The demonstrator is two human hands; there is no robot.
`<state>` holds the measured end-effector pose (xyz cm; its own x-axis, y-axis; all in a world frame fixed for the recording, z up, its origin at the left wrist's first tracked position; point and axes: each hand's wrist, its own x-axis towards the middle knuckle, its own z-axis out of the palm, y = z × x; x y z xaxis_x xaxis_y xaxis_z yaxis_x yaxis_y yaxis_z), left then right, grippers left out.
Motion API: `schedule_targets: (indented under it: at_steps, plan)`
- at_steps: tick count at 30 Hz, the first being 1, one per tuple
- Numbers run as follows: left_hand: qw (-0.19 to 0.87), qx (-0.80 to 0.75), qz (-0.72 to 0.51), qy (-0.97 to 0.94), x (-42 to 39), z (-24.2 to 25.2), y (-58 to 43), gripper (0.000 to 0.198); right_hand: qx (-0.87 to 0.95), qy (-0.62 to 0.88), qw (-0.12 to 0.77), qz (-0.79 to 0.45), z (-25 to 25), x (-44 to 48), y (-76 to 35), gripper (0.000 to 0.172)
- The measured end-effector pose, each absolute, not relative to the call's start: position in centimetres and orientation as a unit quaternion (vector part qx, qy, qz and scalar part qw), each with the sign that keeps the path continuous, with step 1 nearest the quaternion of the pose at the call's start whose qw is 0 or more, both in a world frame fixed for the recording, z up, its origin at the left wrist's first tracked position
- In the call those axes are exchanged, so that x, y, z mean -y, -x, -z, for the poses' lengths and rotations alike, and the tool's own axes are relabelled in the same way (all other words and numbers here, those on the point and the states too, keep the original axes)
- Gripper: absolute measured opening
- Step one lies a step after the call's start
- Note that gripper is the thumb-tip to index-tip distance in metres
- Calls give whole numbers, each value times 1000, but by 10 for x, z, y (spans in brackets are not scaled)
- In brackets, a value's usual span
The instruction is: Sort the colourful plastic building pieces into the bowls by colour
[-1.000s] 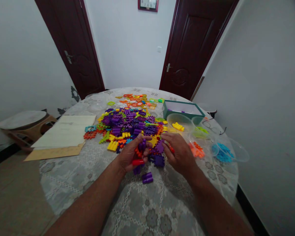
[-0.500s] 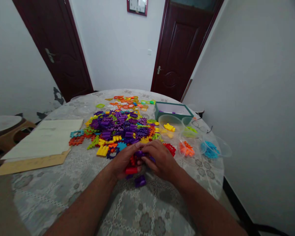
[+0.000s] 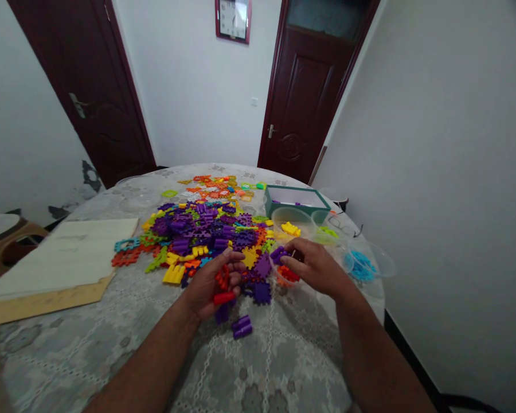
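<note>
The round bench point(image 3: 112, 350) is carrying a heap point(image 3: 206, 229) of plastic blocks (mostly purple). Just in front of the heap, the left hand point(image 3: 210, 284) is curling its fingers point(image 3: 234, 267) partly closed around red blocks point(image 3: 222, 289), while the right hand point(image 3: 316, 265), at the heap's right edge, is gripping a purple block point(image 3: 278, 254). A loose block point(image 3: 241, 327) is lying near the heap, and clear tubs point(image 3: 291, 222) are sitting beyond its right side.
</note>
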<state>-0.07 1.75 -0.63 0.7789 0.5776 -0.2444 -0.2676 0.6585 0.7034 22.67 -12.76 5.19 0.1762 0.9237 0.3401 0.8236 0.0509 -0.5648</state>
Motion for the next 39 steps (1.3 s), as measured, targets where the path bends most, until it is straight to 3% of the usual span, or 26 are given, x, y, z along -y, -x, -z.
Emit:
schedule_targets:
  at_steps: [6, 11, 14, 17, 20, 23, 29, 36, 39]
  plan:
    - [884, -232, -254, -317, -20, 7, 1, 32, 632, 731, 241, -88, -74, 85, -279, 14]
    - [886, -240, -274, -286, -22, 4, 3, 33, 458, 818, 324, 126, -85, 28, -335, 25]
    - [894, -236, -280, -257, -25, 5, 3, 33, 428, 799, 379, 185, -86, 20, -334, 37]
    - [898, -232, -287, -238, -27, 8, 2, 35, 522, 738, 402, 146, -78, 38, -289, 32]
    - [894, -237, -301, -234, -28, 11, 1, 36, 678, 632, 373, 41, -60, 69, -214, 20]
    - [891, -246, -308, -225, -27, 11, -2, 35, 762, 553, 337, -29, -33, 92, -147, 21]
    - [879, -275, -312, -234, -25, 7, -3, 33, 762, 589, 267, 6, 4, 91, -105, 20]
    - [868, -259, -324, -273, -28, 10, -3, 28, 743, 574, 339, -64, -26, 109, -124, 19]
    - [845, -254, -340, -325, -26, 12, -3, 40, 707, 608, 358, -52, -41, 122, -145, 19]
